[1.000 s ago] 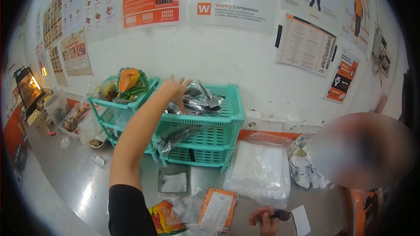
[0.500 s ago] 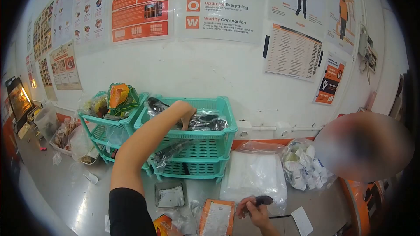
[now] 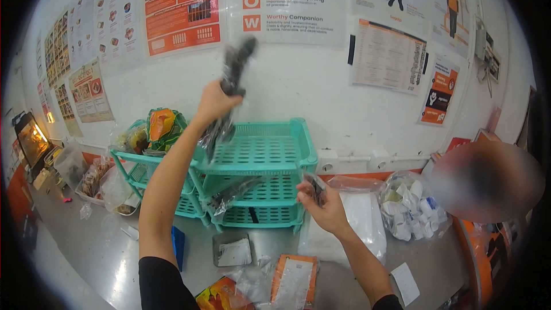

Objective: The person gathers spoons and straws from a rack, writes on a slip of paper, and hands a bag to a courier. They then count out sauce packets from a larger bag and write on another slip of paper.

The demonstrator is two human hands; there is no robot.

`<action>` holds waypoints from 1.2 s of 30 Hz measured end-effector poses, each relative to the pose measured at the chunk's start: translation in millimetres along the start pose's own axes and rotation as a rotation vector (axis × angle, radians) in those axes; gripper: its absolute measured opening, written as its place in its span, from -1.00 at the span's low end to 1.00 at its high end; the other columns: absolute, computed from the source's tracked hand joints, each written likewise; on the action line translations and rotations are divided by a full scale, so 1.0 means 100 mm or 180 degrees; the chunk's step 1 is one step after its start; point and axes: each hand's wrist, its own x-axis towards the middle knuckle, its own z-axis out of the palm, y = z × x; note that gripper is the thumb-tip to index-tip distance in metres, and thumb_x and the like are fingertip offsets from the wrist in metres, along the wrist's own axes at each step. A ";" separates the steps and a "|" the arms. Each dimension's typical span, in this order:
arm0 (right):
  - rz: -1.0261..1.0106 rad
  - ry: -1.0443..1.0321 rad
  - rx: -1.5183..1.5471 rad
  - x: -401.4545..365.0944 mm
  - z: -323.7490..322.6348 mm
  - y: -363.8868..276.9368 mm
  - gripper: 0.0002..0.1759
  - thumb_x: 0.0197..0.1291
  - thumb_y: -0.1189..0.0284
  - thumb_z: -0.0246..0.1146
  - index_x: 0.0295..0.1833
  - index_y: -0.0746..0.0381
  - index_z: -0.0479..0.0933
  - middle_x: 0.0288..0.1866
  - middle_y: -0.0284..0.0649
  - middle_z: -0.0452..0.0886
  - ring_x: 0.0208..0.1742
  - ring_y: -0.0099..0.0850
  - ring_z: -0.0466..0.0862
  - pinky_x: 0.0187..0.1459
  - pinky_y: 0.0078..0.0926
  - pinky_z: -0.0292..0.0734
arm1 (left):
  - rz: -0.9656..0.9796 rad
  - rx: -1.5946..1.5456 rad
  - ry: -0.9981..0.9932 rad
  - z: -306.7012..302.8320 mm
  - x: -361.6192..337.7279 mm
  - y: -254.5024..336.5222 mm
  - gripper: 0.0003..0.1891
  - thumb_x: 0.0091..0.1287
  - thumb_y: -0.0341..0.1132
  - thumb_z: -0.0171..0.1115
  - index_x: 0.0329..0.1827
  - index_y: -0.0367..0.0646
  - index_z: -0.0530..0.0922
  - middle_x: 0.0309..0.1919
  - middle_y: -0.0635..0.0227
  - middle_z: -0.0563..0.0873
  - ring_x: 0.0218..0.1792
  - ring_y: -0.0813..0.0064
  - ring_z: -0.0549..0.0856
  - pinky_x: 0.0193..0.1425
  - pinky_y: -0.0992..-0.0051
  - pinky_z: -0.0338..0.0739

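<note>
My left hand (image 3: 217,103) is raised above the teal rack (image 3: 258,144), closed on a clear plastic bag of black items (image 3: 236,72). The bag is blurred by motion, so the kind of item does not show clearly. In front of the rack's right side is my right hand (image 3: 326,209), its fingers closed round a small dark object in clear wrap (image 3: 314,185). The rack's top basket shows its bare slatted floor. A clear bag with dark contents (image 3: 232,195) lies in the tier below.
Left of the rack, another teal basket (image 3: 138,158) holds a green and orange packet (image 3: 165,128). A small grey tray (image 3: 232,251), an orange-edged card (image 3: 294,281) and plastic sheets (image 3: 361,224) lie on the metal table. A bag of white rolls (image 3: 413,206) stands near a person (image 3: 488,183).
My left hand has lifted the bag of black items out of the top basket, upward. My right hand has risen from the table towards the rack with its dark object.
</note>
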 end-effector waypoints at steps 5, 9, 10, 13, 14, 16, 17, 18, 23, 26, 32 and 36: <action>0.0893 0.0048 0.0930 -0.51 -0.01 -0.25 -0.61 0.24 0.39 0.00 0.15 0.28 0.18 -0.47 -0.33 0.44 -0.55 -0.69 0.33 -0.51 -0.75 0.27 | -0.1058 -0.1962 0.0555 -0.34 -0.09 0.57 -0.80 -0.08 -0.33 0.26 -0.44 -0.28 0.54 -0.55 0.37 0.59 -0.57 0.57 0.56 -0.45 0.54 0.44; 0.1586 0.0099 0.0910 -1.47 -0.14 -0.19 -0.67 0.29 0.42 -0.14 0.15 0.19 0.12 -0.48 -0.24 0.45 -0.67 -0.68 0.31 -0.67 -0.78 0.19 | -0.1775 -0.3149 -0.0099 -0.21 -1.04 1.30 -0.87 0.02 -0.35 0.20 -0.42 -0.22 0.52 -0.56 0.43 0.56 -0.56 0.62 0.56 -0.45 0.57 0.47; 0.1829 0.0497 0.0946 -1.72 -0.17 -0.20 -0.68 0.24 0.50 -0.12 0.11 0.21 0.13 -0.51 -0.24 0.46 -0.67 -0.67 0.32 -0.66 -0.78 0.20 | -0.1990 -0.3418 -0.0328 -0.12 -1.34 1.40 -0.89 0.05 -0.36 0.18 -0.41 -0.21 0.52 -0.56 0.44 0.55 -0.55 0.62 0.56 -0.44 0.58 0.47; 0.1071 0.1654 0.0825 -2.40 -0.31 -0.12 -0.64 0.15 0.57 -0.08 0.09 0.21 0.15 -0.48 -0.21 0.48 -0.65 -0.65 0.32 -0.60 -0.77 0.23 | -0.2565 -0.3280 -0.0784 0.39 -2.39 1.62 -0.81 0.05 -0.36 0.17 -0.27 -0.21 0.50 -0.42 0.42 0.58 -0.40 0.61 0.57 -0.31 0.60 0.47; 0.0860 0.1725 0.0745 -2.60 -0.39 -0.16 -0.52 0.03 0.59 0.13 0.09 0.16 0.19 -0.29 -0.25 0.46 -0.37 -0.58 0.39 -0.39 -0.70 0.28 | -0.3033 -0.3395 -0.1123 0.56 -2.70 1.66 -0.80 0.05 -0.39 0.16 -0.24 -0.23 0.51 -0.41 0.40 0.58 -0.41 0.60 0.57 -0.31 0.60 0.48; 0.0539 0.1180 0.0590 -2.86 -0.59 -0.28 -0.38 -0.11 0.62 0.24 0.11 0.14 0.19 -0.17 -0.25 0.41 -0.21 -0.55 0.39 -0.29 -0.63 0.31 | -0.3791 -0.3800 -0.1447 0.88 -3.28 1.81 -0.81 0.05 -0.41 0.18 -0.26 -0.25 0.50 -0.47 0.39 0.59 -0.51 0.58 0.58 -0.43 0.62 0.51; 0.0389 0.0884 0.0531 -3.00 -0.68 -0.35 -0.31 -0.18 0.63 0.30 0.12 0.12 0.19 -0.10 -0.25 0.39 -0.14 -0.53 0.39 -0.25 -0.60 0.33 | -0.4167 -0.4010 -0.1568 1.00 -3.53 1.86 -0.81 0.06 -0.40 0.18 -0.26 -0.25 0.49 -0.48 0.39 0.59 -0.52 0.57 0.58 -0.43 0.61 0.52; 0.0586 0.0722 0.0141 -3.14 -0.73 -0.45 -0.29 -0.30 0.64 0.38 0.08 0.11 0.30 0.00 -0.26 0.32 0.01 -0.48 0.35 -0.13 -0.50 0.36 | -0.4523 -0.4217 -0.1658 1.10 -3.74 1.93 -0.81 0.06 -0.40 0.19 -0.27 -0.26 0.49 -0.49 0.39 0.59 -0.53 0.56 0.59 -0.44 0.60 0.52; 0.0579 0.0342 -0.0642 -3.71 -1.01 -0.37 -0.49 -0.27 0.48 0.45 -0.08 0.20 0.47 -0.18 -0.20 0.46 -0.18 -0.49 0.48 -0.21 -0.53 0.42 | -0.4603 -0.4109 -0.1755 1.49 -4.43 2.48 -0.79 0.09 -0.34 0.21 -0.25 -0.21 0.46 -0.44 0.38 0.59 -0.46 0.55 0.59 -0.40 0.58 0.52; 0.1756 0.0813 0.0107 -4.09 -1.34 -0.29 -0.57 -0.15 0.46 0.38 -0.08 0.22 0.48 -0.19 -0.23 0.52 -0.12 -0.50 0.50 -0.13 -0.54 0.43 | -0.4637 -0.3900 -0.1808 1.75 -4.72 2.67 -0.77 0.11 -0.26 0.19 -0.23 -0.18 0.47 -0.38 0.38 0.58 -0.35 0.52 0.58 -0.25 0.50 0.51; 0.1705 0.0637 0.0604 -4.47 -1.62 0.05 -0.55 -0.04 0.46 0.29 0.04 0.22 0.41 -0.03 -0.34 0.46 -0.07 -0.56 0.45 -0.02 -0.58 0.35 | -0.4243 -0.3285 -0.1685 2.23 -5.08 2.71 -0.70 0.10 -0.23 0.17 -0.22 -0.28 0.47 -0.37 0.32 0.57 -0.36 0.46 0.59 -0.28 0.46 0.49; 0.1962 0.0594 0.0798 -4.46 -1.75 -0.17 -0.54 -0.05 0.47 0.30 0.04 0.22 0.40 -0.10 -0.38 0.45 -0.18 -0.61 0.40 -0.14 -0.64 0.33 | -0.4040 -0.2873 -0.1539 2.33 -5.21 2.40 -0.60 0.12 -0.22 0.17 -0.08 -0.33 0.39 -0.24 0.26 0.54 -0.25 0.46 0.55 -0.17 0.50 0.44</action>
